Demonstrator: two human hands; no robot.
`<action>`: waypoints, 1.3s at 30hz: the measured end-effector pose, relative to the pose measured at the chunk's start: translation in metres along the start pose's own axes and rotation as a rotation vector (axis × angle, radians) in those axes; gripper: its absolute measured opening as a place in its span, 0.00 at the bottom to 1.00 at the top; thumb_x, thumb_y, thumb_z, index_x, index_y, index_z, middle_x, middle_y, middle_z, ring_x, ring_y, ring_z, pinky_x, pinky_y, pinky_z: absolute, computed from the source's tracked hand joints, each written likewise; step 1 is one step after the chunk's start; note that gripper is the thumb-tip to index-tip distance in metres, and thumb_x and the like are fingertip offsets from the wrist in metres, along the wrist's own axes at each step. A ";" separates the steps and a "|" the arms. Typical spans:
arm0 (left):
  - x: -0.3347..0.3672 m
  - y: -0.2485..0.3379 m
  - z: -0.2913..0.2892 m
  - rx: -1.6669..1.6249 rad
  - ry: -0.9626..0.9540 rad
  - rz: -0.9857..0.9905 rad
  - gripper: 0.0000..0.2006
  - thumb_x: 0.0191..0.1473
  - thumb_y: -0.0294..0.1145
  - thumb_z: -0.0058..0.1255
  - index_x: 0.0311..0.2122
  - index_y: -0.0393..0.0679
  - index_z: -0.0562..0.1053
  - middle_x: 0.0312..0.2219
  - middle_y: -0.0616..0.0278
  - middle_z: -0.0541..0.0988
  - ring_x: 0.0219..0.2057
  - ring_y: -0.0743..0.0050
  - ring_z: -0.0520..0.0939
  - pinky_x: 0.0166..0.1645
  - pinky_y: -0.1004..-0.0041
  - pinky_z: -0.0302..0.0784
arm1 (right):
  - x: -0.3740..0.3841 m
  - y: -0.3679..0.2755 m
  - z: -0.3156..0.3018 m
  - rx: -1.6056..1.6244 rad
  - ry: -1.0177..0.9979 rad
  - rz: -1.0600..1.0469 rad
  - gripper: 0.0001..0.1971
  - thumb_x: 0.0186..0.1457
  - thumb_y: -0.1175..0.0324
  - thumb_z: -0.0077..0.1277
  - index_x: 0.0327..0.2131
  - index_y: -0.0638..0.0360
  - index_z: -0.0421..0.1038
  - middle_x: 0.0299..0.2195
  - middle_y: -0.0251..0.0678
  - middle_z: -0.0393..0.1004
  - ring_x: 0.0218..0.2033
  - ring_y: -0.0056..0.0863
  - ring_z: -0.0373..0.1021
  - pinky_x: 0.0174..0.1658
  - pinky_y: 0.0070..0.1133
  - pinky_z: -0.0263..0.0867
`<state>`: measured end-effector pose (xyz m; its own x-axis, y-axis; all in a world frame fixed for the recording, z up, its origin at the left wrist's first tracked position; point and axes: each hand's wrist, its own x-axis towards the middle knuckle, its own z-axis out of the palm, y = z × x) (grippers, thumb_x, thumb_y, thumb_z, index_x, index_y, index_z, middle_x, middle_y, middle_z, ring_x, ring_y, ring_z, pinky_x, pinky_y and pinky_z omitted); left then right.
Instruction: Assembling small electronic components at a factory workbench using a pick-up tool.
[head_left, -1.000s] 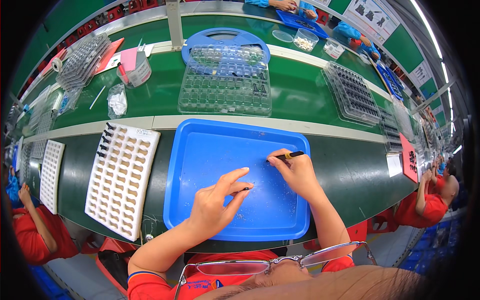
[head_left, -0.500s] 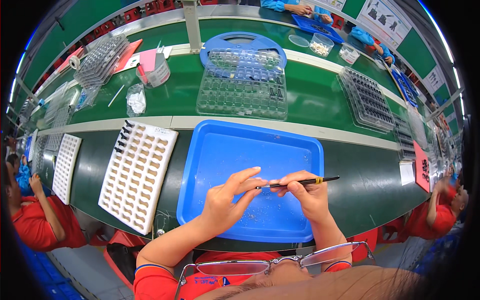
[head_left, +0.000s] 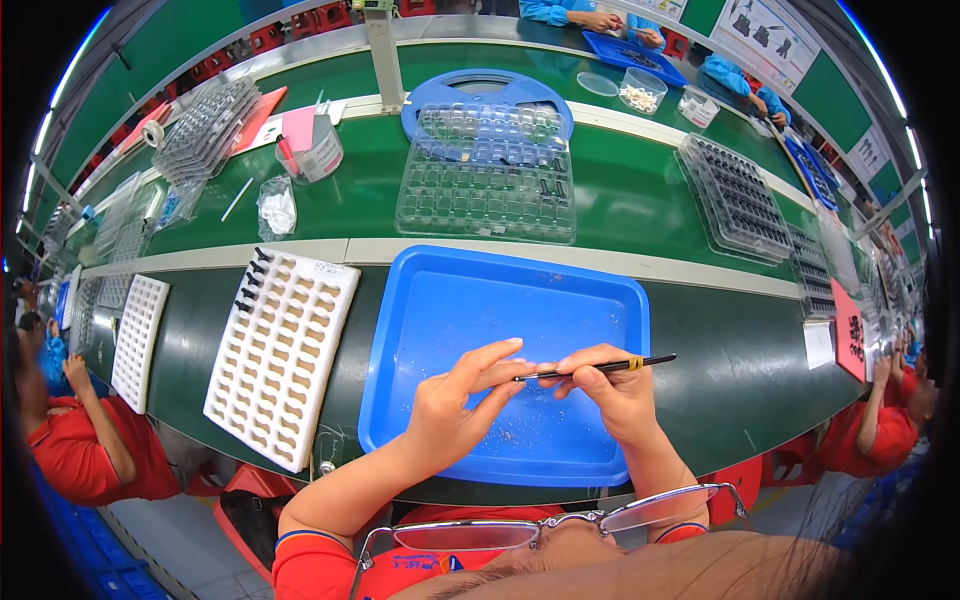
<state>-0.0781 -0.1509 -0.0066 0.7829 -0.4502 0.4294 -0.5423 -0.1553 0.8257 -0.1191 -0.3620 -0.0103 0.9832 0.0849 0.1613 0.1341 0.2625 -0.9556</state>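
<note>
While held, the tool [head_left: 621,365] lies crosswise.

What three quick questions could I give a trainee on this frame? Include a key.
1. Short answer: Which hand grips the handle of the black tool with the yellow band?

2. True or false: The white tray lies to the left of the blue tray.

3. Multiple choice: Where do the black parts sit in the white tray?
A. Lower right
B. Upper left
C. Across the middle

Key:
1. The right hand
2. True
3. B
</note>
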 end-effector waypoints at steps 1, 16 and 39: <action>0.000 0.000 0.000 -0.010 0.001 -0.005 0.22 0.52 0.18 0.56 0.52 0.37 0.66 0.37 0.56 0.83 0.41 0.68 0.84 0.46 0.75 0.79 | 0.000 0.000 -0.001 0.001 -0.001 0.003 0.08 0.60 0.71 0.51 0.40 0.66 0.74 0.38 0.43 0.77 0.40 0.34 0.76 0.38 0.24 0.74; -0.002 0.002 0.000 -0.049 0.016 -0.004 0.21 0.50 0.19 0.58 0.50 0.38 0.68 0.36 0.58 0.84 0.40 0.71 0.85 0.46 0.76 0.77 | -0.002 0.005 -0.001 -0.004 0.008 -0.053 0.11 0.59 0.65 0.53 0.36 0.67 0.74 0.35 0.50 0.78 0.37 0.40 0.77 0.33 0.28 0.76; 0.001 0.000 0.000 0.088 -0.003 0.109 0.22 0.49 0.18 0.59 0.51 0.39 0.68 0.36 0.58 0.84 0.39 0.69 0.85 0.44 0.75 0.78 | -0.002 0.002 0.000 -0.017 0.022 -0.045 0.11 0.60 0.65 0.53 0.35 0.67 0.74 0.33 0.48 0.78 0.36 0.39 0.78 0.33 0.27 0.76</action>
<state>-0.0771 -0.1512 -0.0055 0.7173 -0.4710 0.5134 -0.6485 -0.1820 0.7391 -0.1209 -0.3619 -0.0123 0.9786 0.0516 0.1991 0.1804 0.2494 -0.9514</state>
